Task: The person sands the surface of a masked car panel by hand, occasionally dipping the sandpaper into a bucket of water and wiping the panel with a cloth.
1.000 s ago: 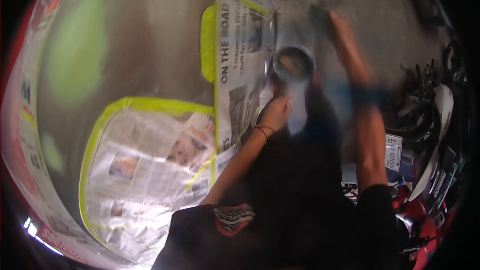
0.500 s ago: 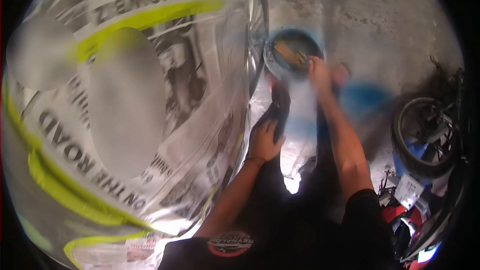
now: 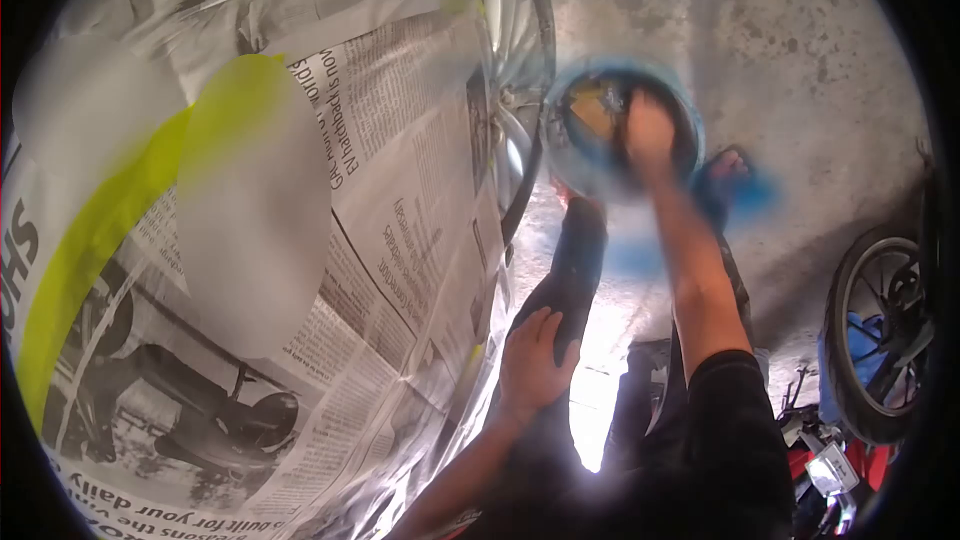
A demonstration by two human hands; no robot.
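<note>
My right hand [image 3: 650,132] reaches down into a round blue-rimmed bucket [image 3: 612,180] on the floor. Motion smears its fingers, and their tips are hidden inside the bucket. Beside that hand, a flat tan-brown piece [image 3: 594,112] lies in the dark inside of the bucket; I cannot make out what it is. My left hand [image 3: 538,364] lies palm down on my left leg, fingers stretched out, holding nothing.
Newspaper sheets [image 3: 400,180] and yellow-green tape [image 3: 110,195] cover a large curved surface on the left. A spoked wheel [image 3: 512,95] stands by the bucket. A motorcycle wheel [image 3: 850,360] and red motorcycle parts [image 3: 870,465] are at right.
My right hand has gone from the bucket's near rim to inside it. The view has shifted, showing different newspaper pages and more of the spoked wheel. My left hand stays on my leg.
</note>
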